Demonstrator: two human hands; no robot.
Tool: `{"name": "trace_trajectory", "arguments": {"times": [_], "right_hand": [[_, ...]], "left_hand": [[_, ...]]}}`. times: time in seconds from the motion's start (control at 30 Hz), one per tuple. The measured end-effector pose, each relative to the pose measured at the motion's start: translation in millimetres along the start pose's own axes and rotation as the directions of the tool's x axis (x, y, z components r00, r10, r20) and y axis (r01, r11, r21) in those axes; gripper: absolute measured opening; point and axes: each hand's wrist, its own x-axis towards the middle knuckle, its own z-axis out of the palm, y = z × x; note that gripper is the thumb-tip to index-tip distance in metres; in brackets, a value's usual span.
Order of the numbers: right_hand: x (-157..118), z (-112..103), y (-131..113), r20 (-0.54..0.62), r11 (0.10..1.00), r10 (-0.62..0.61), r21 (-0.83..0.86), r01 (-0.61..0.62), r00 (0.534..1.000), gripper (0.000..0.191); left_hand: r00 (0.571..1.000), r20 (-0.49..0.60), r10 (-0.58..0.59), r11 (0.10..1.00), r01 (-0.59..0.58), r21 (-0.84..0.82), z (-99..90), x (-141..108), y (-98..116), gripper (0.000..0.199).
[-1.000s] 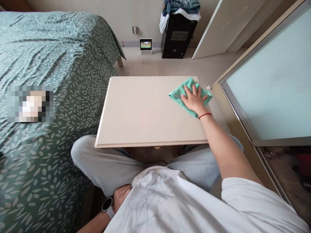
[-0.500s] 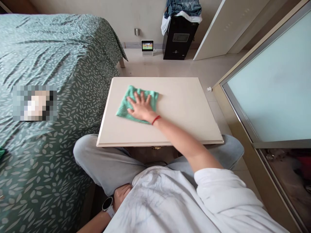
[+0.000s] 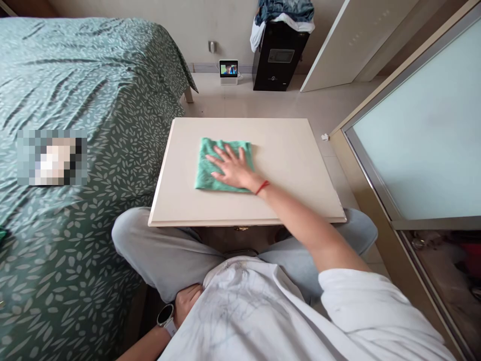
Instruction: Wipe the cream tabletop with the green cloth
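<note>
My right hand (image 3: 235, 168) lies flat with its fingers spread on a green cloth (image 3: 206, 173), pressing it against the cream tabletop (image 3: 289, 160). The cloth is laid out nearly square, left of the tabletop's middle. A red string circles my right wrist. Down in my lap, my left hand (image 3: 187, 302) is curled closed against the white shirt (image 3: 251, 306), its fingertips partly hidden by the fabric. A watch (image 3: 165, 315) is on that wrist. The small table stands between my knees, with a brass-coloured catch (image 3: 241, 228) under its near edge.
To the left is a bed with a green leaf-patterned sheet (image 3: 112, 125) and a pixelated patch on it. A small screen device (image 3: 229, 71) and a black cabinet (image 3: 276, 60) topped with clothes stand by the wall. A frosted panel (image 3: 424, 135) borders the right side.
My right hand and the green cloth have slid to the right across the tabletop, and the cloth has turned slightly. My left hand stays in my lap. The small screen's picture has changed.
</note>
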Motion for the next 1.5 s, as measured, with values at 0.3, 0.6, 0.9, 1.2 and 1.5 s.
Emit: {"name": "trace_trajectory", "arguments": {"times": [0.3,0.6,0.9,1.2,1.5], "right_hand": [[-124,1,175,-0.223,0.796,0.593,0.020,-0.605,0.774,0.079],[-60,6,49,-0.147,0.873,0.485,0.035,-0.486,0.862,0.081],[22,41,-153,-0.027,0.953,-0.300,-0.057,0.298,0.953,0.080],[-43,19,-36,-0.087,0.996,0.086,0.002,-0.087,0.992,0.076],[-173,21,132,-0.245,0.656,0.739,0.050,-0.753,0.628,0.076]], "left_hand": [[0.999,-0.023,0.037,0.999,-0.037,0.005,-1.3,6,3,0.037],[0.998,-0.029,0.058,0.998,-0.058,0.007,-3.9,8,4,0.033],[0.999,-0.010,0.046,0.999,-0.046,0.002,-5.1,6,2,0.034],[0.998,-0.045,0.041,0.999,-0.041,0.018,-2.0,5,2,0.036],[0.997,-0.052,0.064,0.998,-0.064,0.003,-3.7,10,6,0.036]]}}
